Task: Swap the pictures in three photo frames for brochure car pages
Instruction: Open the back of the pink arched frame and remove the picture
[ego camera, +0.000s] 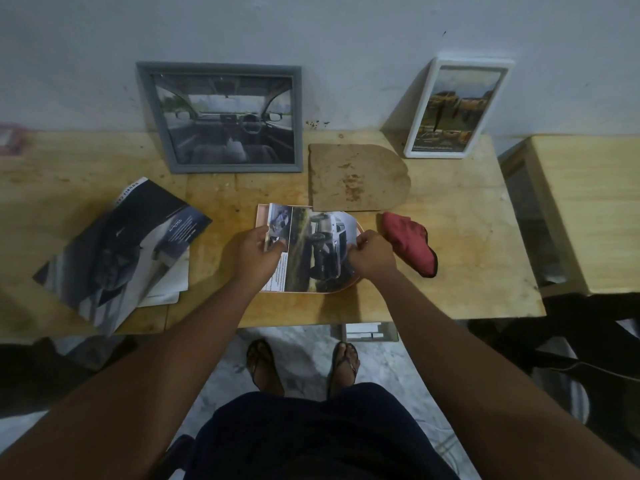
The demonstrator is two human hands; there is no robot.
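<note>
Nearest the camera, two bare forearms reach forward over dark shorts and sandalled feet, the floor below partly hidden. The left hand (pixel 256 252) pinches the left edge of a cut brochure car page (pixel 313 249), thumb on top, its other fingers hidden beneath the paper. The right hand (pixel 372 252) is curled shut on the page's right edge, its fingertips out of sight.

The page shows a white off-road car; a column of small print along its lower left is too fine to read. It lies over a pink arch-shaped frame (pixel 262 211) flat on the wooden surface (pixel 467 254), so that only the frame's rim shows.

At 3 o'clock of the page, just beside the right hand, lies a red cloth (pixel 410 245). At 9 o'clock, an open brochure (pixel 121 251) overhangs the surface's near edge; its white lettering is blurred.

At 1 o'clock lies an arched brown backing board (pixel 356 176), stained. Farther, leaning on the wall: at 11 o'clock a grey frame (pixel 221 117) holding a car-interior picture; at 1 o'clock a white frame (pixel 457 107), its caption line illegible.
</note>
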